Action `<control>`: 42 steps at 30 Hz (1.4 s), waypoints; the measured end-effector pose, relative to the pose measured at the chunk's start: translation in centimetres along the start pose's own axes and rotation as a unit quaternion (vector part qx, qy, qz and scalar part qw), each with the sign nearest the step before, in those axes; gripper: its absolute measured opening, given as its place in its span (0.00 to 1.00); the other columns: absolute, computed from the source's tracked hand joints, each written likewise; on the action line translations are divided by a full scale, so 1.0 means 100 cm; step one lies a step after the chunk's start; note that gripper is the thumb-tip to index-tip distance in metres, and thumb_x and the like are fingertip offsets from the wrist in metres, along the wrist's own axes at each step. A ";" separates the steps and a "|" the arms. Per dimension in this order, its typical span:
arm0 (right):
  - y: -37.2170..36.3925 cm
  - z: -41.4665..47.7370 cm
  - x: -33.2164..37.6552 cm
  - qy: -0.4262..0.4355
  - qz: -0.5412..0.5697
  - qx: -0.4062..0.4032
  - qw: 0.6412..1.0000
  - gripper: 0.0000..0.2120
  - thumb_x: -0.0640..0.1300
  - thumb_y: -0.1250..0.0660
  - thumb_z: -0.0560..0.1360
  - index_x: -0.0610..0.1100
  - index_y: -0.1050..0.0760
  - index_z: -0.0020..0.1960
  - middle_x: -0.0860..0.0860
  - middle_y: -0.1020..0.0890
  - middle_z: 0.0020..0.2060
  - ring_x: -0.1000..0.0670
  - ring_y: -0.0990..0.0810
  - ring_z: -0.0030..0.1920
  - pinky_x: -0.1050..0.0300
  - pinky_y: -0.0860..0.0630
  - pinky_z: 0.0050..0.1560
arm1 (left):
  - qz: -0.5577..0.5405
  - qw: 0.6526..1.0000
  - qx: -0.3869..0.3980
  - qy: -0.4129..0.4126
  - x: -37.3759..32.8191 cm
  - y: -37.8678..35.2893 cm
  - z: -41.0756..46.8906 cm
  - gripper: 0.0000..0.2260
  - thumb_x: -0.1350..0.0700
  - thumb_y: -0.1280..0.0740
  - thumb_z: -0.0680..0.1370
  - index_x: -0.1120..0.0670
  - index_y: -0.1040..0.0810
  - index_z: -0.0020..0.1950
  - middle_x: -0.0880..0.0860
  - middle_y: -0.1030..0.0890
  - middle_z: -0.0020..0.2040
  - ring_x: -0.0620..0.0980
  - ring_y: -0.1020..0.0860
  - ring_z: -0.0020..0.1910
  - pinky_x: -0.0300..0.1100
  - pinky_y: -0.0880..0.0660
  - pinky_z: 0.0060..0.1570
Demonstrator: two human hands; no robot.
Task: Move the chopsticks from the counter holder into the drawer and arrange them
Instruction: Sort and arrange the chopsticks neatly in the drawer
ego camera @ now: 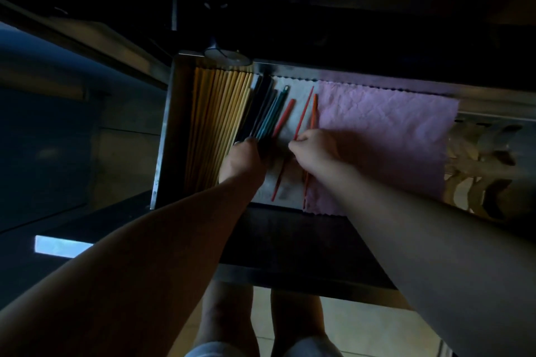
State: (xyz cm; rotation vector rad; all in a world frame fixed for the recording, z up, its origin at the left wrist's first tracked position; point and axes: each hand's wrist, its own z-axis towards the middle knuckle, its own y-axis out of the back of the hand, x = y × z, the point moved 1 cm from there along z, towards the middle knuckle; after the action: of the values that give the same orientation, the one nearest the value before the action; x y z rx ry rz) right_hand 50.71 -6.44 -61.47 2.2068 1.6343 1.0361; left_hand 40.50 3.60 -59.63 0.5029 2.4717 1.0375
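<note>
An open steel drawer [165, 130] holds a row of pale wooden chopsticks [220, 122] along its left side. Beside them lie dark and teal chopsticks [265, 113], then a red chopstick [284, 116]. My left hand [243, 159] presses against the lower ends of the dark chopsticks, fingers curled on them. My right hand [314, 151] pinches a thin red chopstick [304, 110] that points up and right. An orange chopstick [314, 110] lies just right of it, partly under my right hand.
A pink cloth [383, 136] lines the drawer's middle and right, over a white liner [293, 90]. Light-coloured utensils [478, 171] fill the compartment at the far right. The dark drawer front [290, 252] runs below my arms. My legs stand on a tiled floor [362, 324].
</note>
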 end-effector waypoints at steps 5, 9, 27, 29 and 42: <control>-0.007 0.005 0.002 0.004 -0.004 0.000 1.000 0.09 0.43 0.33 0.71 0.40 0.16 0.44 0.42 0.14 0.41 0.44 0.16 0.45 0.59 0.23 0.44 | -0.024 1.000 0.011 -0.011 0.008 0.002 0.000 0.12 0.47 0.35 0.79 0.53 0.23 0.56 0.53 0.19 0.47 0.53 0.19 0.45 0.46 0.23 0.42; 0.012 -0.006 -0.016 0.017 -0.020 -0.140 0.990 0.06 0.43 0.34 0.73 0.43 0.20 0.48 0.43 0.16 0.48 0.42 0.19 0.51 0.56 0.27 0.48 | 0.032 0.993 -0.004 -0.110 0.006 0.003 -0.005 0.11 0.51 0.37 0.80 0.53 0.27 0.60 0.53 0.22 0.53 0.53 0.22 0.50 0.50 0.22 0.47; -0.002 0.013 -0.006 0.000 -0.066 -0.052 0.996 0.10 0.39 0.34 0.75 0.34 0.23 0.53 0.39 0.19 0.49 0.41 0.19 0.50 0.53 0.22 0.47 | 0.219 0.974 0.022 -0.042 -0.006 -0.012 -0.002 0.05 0.55 0.35 0.78 0.56 0.21 0.48 0.51 0.29 0.30 0.50 0.27 0.31 0.44 0.31 0.29; -0.005 0.015 -0.003 -0.024 -0.019 -0.048 0.998 0.05 0.40 0.31 0.73 0.38 0.24 0.45 0.43 0.22 0.41 0.46 0.21 0.43 0.60 0.27 0.37 | 0.240 0.969 0.023 -0.057 -0.008 -0.012 -0.003 0.04 0.56 0.34 0.77 0.55 0.21 0.47 0.51 0.27 0.31 0.50 0.27 0.31 0.43 0.33 0.27; -0.026 0.014 0.013 -0.037 0.063 0.009 0.997 0.04 0.35 0.34 0.73 0.37 0.22 0.40 0.43 0.25 0.31 0.47 0.28 0.26 0.55 0.29 0.25 | 0.220 0.973 0.061 -0.029 0.000 -0.006 -0.009 0.08 0.51 0.34 0.78 0.54 0.21 0.46 0.51 0.27 0.32 0.49 0.26 0.30 0.41 0.34 0.26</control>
State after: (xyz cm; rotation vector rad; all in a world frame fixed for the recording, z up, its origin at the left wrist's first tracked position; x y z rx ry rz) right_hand 49.85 -4.00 -63.34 2.3559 1.4962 0.9600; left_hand 39.97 2.67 -59.49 1.1426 2.4382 1.0093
